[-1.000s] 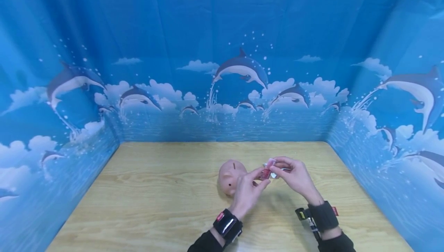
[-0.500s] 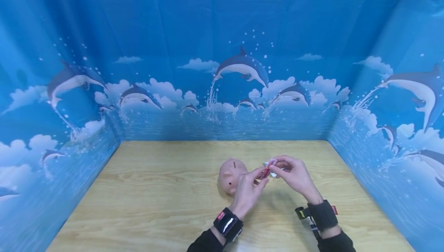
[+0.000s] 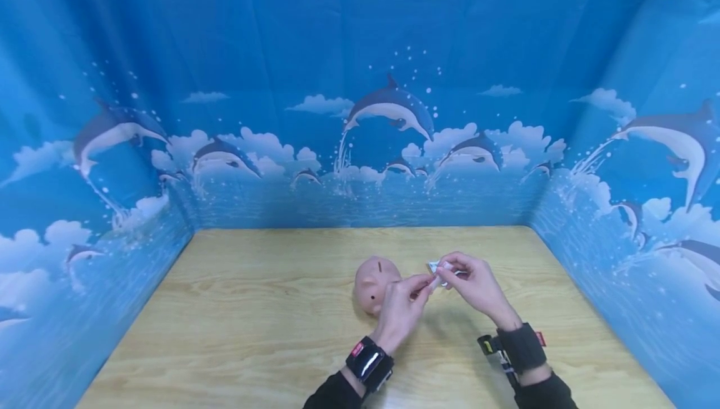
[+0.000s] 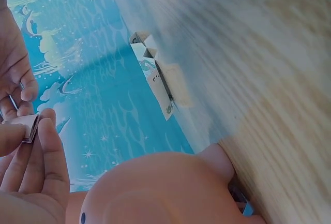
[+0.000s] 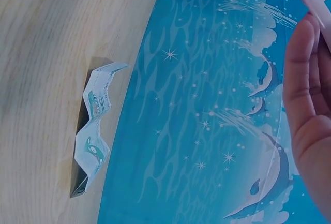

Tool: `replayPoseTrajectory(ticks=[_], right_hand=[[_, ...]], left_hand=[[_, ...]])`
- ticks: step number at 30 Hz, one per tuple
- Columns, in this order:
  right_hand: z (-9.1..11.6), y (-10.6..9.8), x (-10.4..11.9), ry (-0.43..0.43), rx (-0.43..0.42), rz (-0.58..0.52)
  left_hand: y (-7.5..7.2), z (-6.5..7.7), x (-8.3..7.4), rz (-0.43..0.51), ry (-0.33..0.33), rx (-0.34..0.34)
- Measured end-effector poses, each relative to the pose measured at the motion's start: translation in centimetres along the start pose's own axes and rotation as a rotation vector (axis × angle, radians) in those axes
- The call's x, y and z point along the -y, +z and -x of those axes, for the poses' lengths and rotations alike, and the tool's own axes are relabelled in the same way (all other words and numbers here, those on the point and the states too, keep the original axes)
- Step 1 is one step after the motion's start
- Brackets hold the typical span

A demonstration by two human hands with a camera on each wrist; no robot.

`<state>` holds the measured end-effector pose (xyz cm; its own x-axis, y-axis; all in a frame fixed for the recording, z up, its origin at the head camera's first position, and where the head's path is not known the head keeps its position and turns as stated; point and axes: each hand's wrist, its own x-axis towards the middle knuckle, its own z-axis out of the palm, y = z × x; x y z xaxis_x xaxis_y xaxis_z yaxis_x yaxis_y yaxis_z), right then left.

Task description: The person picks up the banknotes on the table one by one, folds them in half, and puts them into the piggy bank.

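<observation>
A pinkish folded banknote [image 4: 31,128] is pinched between the thumb and fingers of my left hand [image 3: 400,309]. Fingers of my right hand [image 3: 478,285] meet it from the other side and pinch its edge. In the right wrist view the folded banknote [image 5: 313,1] appears as a narrow pale strip beside the right fingers. Just left of my left hand lies a pink piggy bank [image 3: 368,274], its coin slot facing up; the left hand covers part of it. Behind the hands, a second, zigzag-creased banknote [image 5: 95,125] rests on the table, greenish-white, mostly hidden in the head view.
The wooden table [image 3: 253,309] extends to both sides of the hands. A blue dolphin-print curtain [image 3: 281,146] encloses its back and sides. Each wrist wears a black strap, such as the left wristband [image 3: 369,365].
Between the fingers, the note has turned from showing a broad red face to a small pale folded strip. The hands have drawn slightly closer together; the piggy bank stays put.
</observation>
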<state>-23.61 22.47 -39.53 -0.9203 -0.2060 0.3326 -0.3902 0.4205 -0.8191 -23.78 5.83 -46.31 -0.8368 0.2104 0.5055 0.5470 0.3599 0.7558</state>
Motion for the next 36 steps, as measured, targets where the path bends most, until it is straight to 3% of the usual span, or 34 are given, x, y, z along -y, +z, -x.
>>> replayPoseTrajectory(ticks=[5, 11, 15, 19, 24, 27, 31, 36], right_hand=[[-0.3, 0.2, -1.8, 0.023, 0.0, 0.01], [-0.6, 0.4, -4.0, -0.001, 0.021, -0.036], [-0.6, 0.5, -4.1, 0.023, 0.026, -0.03], [-0.4, 0.6, -3.1, 0.052, 0.002, -0.018], [0.0, 0.5, -1.1, 0.047, -0.04, -0.056], [-0.1, 0.6, -1.6, 0.042, -0.064, -0.067], [-0.5, 1.0, -3.4, 0.023, -0.074, -0.09], [-0.7, 1.0, -4.2, 0.003, -0.031, -0.14]], left_hand=[[-0.1, 0.0, -0.1, 0.042, -0.033, 0.002], [-0.2, -0.1, -0.2, 0.228, -0.134, 0.021], [-0.2, -0.1, -0.3, 0.306, -0.149, 0.024], [-0.2, -0.1, -0.2, 0.175, -0.063, 0.013], [-0.3, 0.0, 0.0, -0.086, 0.167, -0.046], [-0.3, 0.0, 0.0, -0.168, 0.243, -0.076], [-0.3, 0.1, 0.0, -0.189, 0.246, -0.084], [-0.5, -0.1, -0.1, -0.054, 0.132, -0.045]])
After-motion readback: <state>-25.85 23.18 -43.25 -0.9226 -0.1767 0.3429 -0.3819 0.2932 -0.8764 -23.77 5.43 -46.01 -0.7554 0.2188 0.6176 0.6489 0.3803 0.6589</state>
